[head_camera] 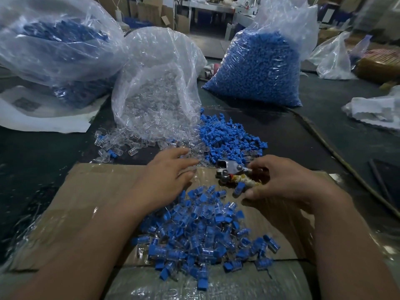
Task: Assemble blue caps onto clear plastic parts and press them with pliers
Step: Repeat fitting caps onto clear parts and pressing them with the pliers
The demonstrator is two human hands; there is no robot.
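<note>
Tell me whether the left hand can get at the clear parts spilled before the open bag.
Probably yes. The left hand has its fingertips at the near edge of the clear parts, and nothing lies between them; the pliers sit off to the right, gripped by the right hand.

Matt blue plastic caps (229, 137), glossy clear plastic parts (151, 118), bare metal pliers (229, 169), tape-glazed brown cardboard (104, 191).

Single view: wide-angle camera worn on the head, facing forward and down over the table (43, 161). Close range: both forearms enter from the bottom edge, and the left hand (173, 167) and the right hand (285, 180), on the pliers (229, 169), lie near frame centre. The upper frame reaches the bags (255, 68) and the room behind.
</note>
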